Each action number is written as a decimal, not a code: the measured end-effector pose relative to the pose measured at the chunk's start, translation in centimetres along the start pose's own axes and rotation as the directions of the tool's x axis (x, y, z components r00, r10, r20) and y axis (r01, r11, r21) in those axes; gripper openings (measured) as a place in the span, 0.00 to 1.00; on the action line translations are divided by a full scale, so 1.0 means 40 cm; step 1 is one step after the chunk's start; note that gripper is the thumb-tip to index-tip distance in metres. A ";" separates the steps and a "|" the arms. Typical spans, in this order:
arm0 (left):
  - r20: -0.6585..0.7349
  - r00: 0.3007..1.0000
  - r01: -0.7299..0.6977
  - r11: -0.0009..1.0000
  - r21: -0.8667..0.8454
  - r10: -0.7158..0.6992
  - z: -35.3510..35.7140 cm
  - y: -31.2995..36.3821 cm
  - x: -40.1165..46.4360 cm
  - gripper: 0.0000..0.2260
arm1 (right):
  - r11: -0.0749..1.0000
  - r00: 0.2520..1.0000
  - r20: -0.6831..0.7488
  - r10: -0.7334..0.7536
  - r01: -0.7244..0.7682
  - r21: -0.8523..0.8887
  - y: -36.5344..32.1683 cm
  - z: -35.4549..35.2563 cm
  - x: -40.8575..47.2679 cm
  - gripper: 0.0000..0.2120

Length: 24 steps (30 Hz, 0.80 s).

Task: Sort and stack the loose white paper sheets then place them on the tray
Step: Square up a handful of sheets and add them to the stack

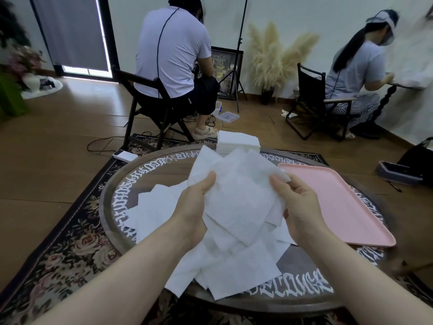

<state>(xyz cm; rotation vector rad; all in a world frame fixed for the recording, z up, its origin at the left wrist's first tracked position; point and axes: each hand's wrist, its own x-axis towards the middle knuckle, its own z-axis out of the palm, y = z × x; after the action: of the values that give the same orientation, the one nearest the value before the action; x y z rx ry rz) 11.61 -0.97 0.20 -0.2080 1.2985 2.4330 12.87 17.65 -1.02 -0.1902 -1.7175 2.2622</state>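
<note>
Both hands hold up a loose bunch of white paper sheets [236, 184] above the round table [112, 191]. My left hand [194, 207] grips the bunch's left edge with the thumb on top. My right hand [297, 202] pinches its right edge. More loose white sheets [234, 266] lie scattered in a heap on the table beneath my hands. A neat stack of white sheets [237, 141] stands at the table's far edge. The pink tray [339, 202] lies on the table at the right with nothing on it.
The dark round table bears white lettering around its rim and stands on a floral rug [58, 242]. Two people sit on folding chairs beyond, backs turned. A white device [125, 156] lies on the floor at the far left of the table. A dark bag [407, 165] sits at the right.
</note>
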 end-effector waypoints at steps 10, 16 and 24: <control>-0.307 0.943 -0.117 0.991 0.060 0.130 -0.042 0.033 0.039 0.14 | 0.997 0.988 -0.141 -0.066 0.061 -0.039 -0.039 -0.038 0.018 0.07; -0.279 0.958 0.042 0.931 0.364 0.066 -0.074 0.049 0.061 0.15 | 0.995 0.975 0.218 -0.045 0.025 0.092 -0.089 -0.035 0.002 0.01; -0.054 0.990 0.136 0.989 0.067 -0.132 -0.029 0.015 0.032 0.14 | 0.977 0.923 0.356 0.146 -0.079 -0.197 -0.029 0.009 -0.008 0.04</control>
<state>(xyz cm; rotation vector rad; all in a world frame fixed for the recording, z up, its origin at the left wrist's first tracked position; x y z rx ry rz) 10.15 -1.90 -0.40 -0.3271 1.3433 2.2795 13.23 17.49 0.20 0.1124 -2.1539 2.3381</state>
